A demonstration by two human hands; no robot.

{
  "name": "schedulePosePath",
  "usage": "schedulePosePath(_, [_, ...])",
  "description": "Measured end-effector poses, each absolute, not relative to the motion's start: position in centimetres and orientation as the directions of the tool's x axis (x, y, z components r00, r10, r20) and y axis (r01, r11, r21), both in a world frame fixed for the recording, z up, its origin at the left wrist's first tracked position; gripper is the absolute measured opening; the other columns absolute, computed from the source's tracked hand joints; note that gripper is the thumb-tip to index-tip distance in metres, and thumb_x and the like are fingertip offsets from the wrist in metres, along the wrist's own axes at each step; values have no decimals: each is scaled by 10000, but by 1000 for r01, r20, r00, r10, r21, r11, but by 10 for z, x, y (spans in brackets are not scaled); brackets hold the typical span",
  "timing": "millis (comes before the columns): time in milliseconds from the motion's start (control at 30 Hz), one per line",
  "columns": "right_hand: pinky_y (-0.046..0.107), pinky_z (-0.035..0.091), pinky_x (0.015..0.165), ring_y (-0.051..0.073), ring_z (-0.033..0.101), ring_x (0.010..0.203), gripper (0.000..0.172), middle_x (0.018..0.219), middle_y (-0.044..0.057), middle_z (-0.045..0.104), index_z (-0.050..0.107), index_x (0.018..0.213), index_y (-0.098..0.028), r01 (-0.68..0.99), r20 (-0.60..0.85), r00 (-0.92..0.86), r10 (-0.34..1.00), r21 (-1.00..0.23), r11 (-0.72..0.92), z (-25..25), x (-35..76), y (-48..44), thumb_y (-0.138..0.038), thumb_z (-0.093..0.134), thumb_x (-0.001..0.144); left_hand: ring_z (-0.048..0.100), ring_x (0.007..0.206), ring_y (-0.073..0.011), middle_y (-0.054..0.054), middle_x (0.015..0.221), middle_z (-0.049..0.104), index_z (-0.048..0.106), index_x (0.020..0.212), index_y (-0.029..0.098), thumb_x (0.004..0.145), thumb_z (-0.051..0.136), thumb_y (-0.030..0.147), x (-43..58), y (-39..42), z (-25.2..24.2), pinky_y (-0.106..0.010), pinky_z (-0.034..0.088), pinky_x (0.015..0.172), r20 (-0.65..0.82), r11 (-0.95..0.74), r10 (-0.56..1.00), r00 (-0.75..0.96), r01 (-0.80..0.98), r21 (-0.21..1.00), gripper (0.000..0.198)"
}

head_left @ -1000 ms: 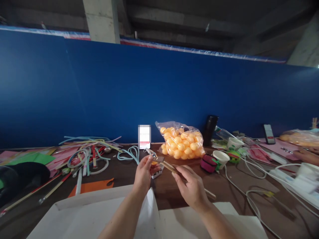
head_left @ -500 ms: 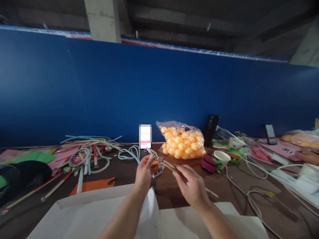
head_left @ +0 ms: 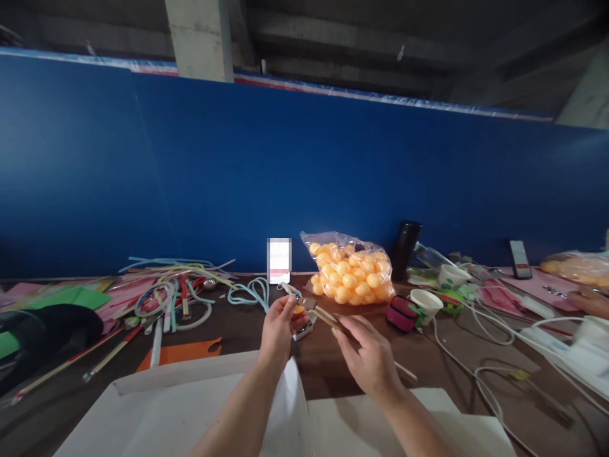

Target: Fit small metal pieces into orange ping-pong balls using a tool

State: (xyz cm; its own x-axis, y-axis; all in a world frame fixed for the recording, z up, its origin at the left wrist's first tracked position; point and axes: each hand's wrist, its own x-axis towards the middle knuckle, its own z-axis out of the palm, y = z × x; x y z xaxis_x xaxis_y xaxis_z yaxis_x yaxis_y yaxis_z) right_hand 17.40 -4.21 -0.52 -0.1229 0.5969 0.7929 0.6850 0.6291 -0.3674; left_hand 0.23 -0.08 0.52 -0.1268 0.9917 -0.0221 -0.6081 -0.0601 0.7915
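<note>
Sheets [head_left: 190, 406], white and wide, lead off at the very front, well on the near side of the bag of orange balls [head_left: 351, 276]. Just past them, left of the bag and nearer, lies an orange sheet [head_left: 181, 354]. Now the hands! Right hand [head_left: 368, 352], in front of the bag, fingers wrapped on a wooden stick [head_left: 326, 317] and covering part of it. That stick slants across before the bag, one end pointing at the left hand [head_left: 278, 330], nearer and left of the bag, thumb and forefinger pinched on a small piece [head_left: 298, 296], too tiny to name. Something orange [head_left: 299, 310] peeks out beneath those fingers. And look, a small white box [head_left: 304, 333] of shiny bits in front of the bag's left end, the left hand blocking part of it! Just right of the bag, a magenta pouch [head_left: 400, 314] and a paper cup [head_left: 425, 304] crowd that side, white cables [head_left: 448, 352] trailing beyond. Left of the bag, pale-blue loops [head_left: 250, 293], then tangled strips [head_left: 166, 298]. Well off right of it, another person's hand [head_left: 590, 301]. Behind the bag's right end, a black bottle [head_left: 408, 247]; farthest back, the blue panel [head_left: 304, 152].
</note>
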Motion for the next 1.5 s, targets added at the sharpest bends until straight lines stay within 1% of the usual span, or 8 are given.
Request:
schedulePosePath(333, [345,541,838,214,651,914,230,994,87,674,628,1088,-213,675,768,-123,629,-400,620,-5,174,-42,-224,516,888,633,604,-115,-22,656,633,606,863,136,685,745,384,2,0,3,-234,532,631,-29,-51,992,-125,-592,804,335])
schedulePosePath(533, [330,544,813,206,651,901,213,976,81,675,631,1068,-213,649,777,-78,625,-436,624,-2,174,-42,-236,523,886,636,615,-121,-24,689,634,621,859,140,676,752,383,2,-1,4,-247,540,629,-34,-56,990,-135,-609,791,331])
schedulePosePath(700, [338,542,818,213,647,904,216,981,86,672,626,1075,-213,642,787,-81,611,-428,636,-1,175,-42,-237,518,889,639,623,-130,-28,697,635,631,850,144,662,759,394,2,0,3,-265,547,635,-25,-71,989,-147,-616,784,338])
schedulePosePath(933, [347,527,844,217,636,930,232,1008,84,659,612,1102,-218,683,756,-130,641,-401,611,-3,176,-42,-219,520,889,639,639,-129,-52,749,665,663,941,133,684,743,381,2,0,2,-256,538,635,-7,-68,993,-119,-607,792,365])
schedulePosePath(1100, [335,520,852,208,633,936,236,1011,79,659,607,1108,-215,663,770,-115,628,-411,625,-2,177,-43,-211,522,889,633,627,-130,-49,720,666,668,954,127,700,730,366,2,0,2,-242,529,606,-10,-71,992,-128,-606,792,355])
schedulePosePath(1233, [333,524,842,208,638,920,231,1000,78,662,612,1100,-211,680,766,-128,629,-394,618,-2,177,-43,-213,526,885,626,614,-121,-57,763,676,673,986,130,702,728,362,2,0,2,-236,525,588,-8,-72,991,-132,-592,802,371])
schedulePosePath(1333, [329,517,851,204,631,936,235,1011,80,659,605,1109,-211,669,765,-126,631,-404,624,-3,177,-43,-208,523,889,620,612,-115,-54,755,674,675,994,131,706,725,363,1,1,1,-224,517,583,1,-82,991,-136,-589,804,374])
schedulePosePath(1500, [326,512,845,199,628,922,225,1000,74,658,610,1097,-210,675,756,-124,642,-410,613,-4,177,-42,-216,524,889,619,625,-109,-58,818,681,665,1036,137,707,722,376,1,2,0,-222,513,591,-5,-65,992,-123,-560,826,410])
